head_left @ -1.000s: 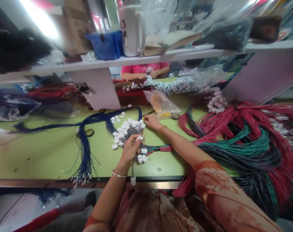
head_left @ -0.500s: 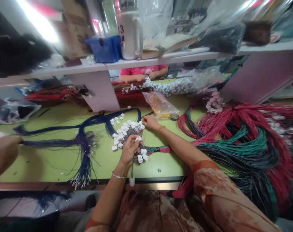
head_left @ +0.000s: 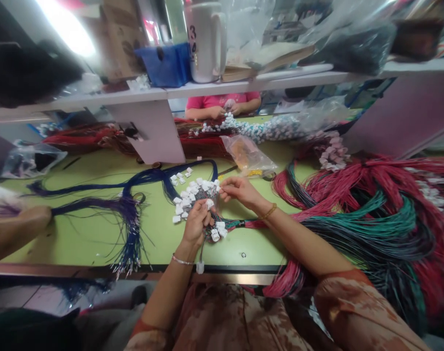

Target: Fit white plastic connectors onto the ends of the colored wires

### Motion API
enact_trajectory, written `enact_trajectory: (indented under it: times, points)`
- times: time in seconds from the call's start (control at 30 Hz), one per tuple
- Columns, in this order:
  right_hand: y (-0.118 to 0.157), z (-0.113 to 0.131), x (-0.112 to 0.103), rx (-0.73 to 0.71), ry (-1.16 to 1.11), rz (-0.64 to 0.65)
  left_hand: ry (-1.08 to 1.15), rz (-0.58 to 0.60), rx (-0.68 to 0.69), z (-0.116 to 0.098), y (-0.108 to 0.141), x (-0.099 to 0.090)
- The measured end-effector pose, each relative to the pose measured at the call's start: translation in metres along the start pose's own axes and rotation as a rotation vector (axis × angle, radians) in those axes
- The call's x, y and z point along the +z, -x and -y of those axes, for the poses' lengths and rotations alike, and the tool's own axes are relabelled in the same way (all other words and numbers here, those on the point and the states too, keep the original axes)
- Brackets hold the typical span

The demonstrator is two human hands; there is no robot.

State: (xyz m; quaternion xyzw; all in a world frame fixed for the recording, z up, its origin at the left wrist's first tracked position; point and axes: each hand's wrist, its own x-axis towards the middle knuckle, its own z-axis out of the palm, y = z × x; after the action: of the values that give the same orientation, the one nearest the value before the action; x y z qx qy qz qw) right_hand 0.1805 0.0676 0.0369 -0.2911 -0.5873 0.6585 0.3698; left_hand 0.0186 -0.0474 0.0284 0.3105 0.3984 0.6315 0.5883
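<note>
Pinching a white connector (head_left: 210,204), the left hand (head_left: 195,222) holds it between thumb and fingers, right at their tips. From that connector, the cluster of white connectors (head_left: 187,199) lies at ten o'clock, just beside the fingers on the counter (head_left: 163,248). At one to two o'clock, the right hand (head_left: 244,192) has its fingers bent at the cluster's edge; I cannot tell whether they grip anything. A dangling connector (head_left: 200,267) hangs near six o'clock, the clear bag (head_left: 248,157) lies at one, and another person's hand (head_left: 33,225) meets blue wires (head_left: 73,204) toward nine.
</note>
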Motion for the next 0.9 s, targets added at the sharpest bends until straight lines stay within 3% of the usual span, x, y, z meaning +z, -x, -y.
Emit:
enact_trajectory:
  times: [0.17, 0.37, 0.67, 0.9]
  points:
    - [0.036, 0.015, 0.033, -0.186, 0.183, 0.032, 0.002, -0.008, 0.015, 0.001, 0.000, 0.000]
    - [0.048, 0.022, 0.051, -0.691, 0.689, -0.097, -0.007, 0.006, 0.033, 0.003, 0.001, 0.000]
    - [0.052, 0.021, 0.054, -0.655, 0.765, -0.094, -0.014, 0.002, 0.051, 0.006, 0.001, -0.001]
    - [0.050, 0.014, 0.056, -0.733, 0.929, -0.101, -0.094, -0.057, 0.119, 0.008, 0.001, 0.000]
